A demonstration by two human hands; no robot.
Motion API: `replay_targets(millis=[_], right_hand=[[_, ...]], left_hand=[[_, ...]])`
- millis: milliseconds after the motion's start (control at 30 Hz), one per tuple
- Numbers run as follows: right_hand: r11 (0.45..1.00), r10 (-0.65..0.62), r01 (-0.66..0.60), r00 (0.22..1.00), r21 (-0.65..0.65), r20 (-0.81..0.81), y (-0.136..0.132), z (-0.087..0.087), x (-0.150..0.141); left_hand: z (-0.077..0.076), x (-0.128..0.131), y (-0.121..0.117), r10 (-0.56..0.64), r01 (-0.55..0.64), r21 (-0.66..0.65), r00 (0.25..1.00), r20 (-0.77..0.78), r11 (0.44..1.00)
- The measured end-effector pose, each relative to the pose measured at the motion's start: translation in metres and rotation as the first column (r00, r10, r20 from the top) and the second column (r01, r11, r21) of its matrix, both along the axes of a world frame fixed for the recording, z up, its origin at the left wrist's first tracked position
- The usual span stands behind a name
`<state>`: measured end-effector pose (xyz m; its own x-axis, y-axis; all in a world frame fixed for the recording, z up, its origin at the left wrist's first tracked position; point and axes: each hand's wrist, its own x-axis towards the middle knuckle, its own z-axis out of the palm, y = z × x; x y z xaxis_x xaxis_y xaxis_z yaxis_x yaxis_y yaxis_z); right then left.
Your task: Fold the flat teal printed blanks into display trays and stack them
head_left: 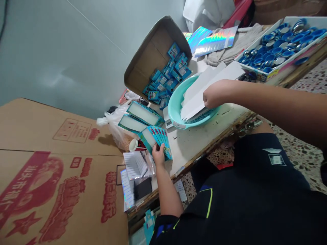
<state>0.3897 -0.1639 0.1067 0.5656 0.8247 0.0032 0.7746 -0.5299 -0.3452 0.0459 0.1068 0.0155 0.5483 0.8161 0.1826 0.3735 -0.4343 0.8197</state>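
Grey wall [63, 58], crammed counter [194, 143], both hands full.

Left hand [158, 154] is wrapped around a fanned stack of blue cards [159, 139] near the counter's front edge, right beside two white-and-teal boxes [143, 117]. Right hand [216, 97] is closed on a bunch of white sheets [201, 92] that stick up out of a teal basin [178, 115], with something blue showing in the bottom. Further back there's a cardboard box [150, 58] tipped on its side and full of blue packs [166, 78], some holographic sheets [214, 41], and a tray of blue tin lids [278, 46]. Big printed carton [51, 180] on the left, plastic bag [114, 126] and paper cup [135, 145] next to it.
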Motion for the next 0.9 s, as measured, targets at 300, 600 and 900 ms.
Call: replay_targets(millis=[300, 600, 900], right_hand=[[0.992, 0.035, -0.028, 0.998, -0.126, 0.054, -0.017, 0.010, -0.015], [0.991, 0.019, -0.017, 1.000, -0.136, 0.014, -0.014, 0.010, -0.017], [0.998, 0.066, -0.066, 0.976, -0.006, 0.207, -0.010, 0.012, -0.018]], left_hand=[[0.003, 0.002, -0.003, -0.011, 0.014, -0.056, 0.998, 0.056, 0.998], [-0.001, -0.002, 0.004, 0.015, -0.007, -0.089, 0.996, 0.088, 0.996], [0.006, -0.008, 0.006, 0.084, -0.046, -0.193, 0.978, 0.190, 0.980]])
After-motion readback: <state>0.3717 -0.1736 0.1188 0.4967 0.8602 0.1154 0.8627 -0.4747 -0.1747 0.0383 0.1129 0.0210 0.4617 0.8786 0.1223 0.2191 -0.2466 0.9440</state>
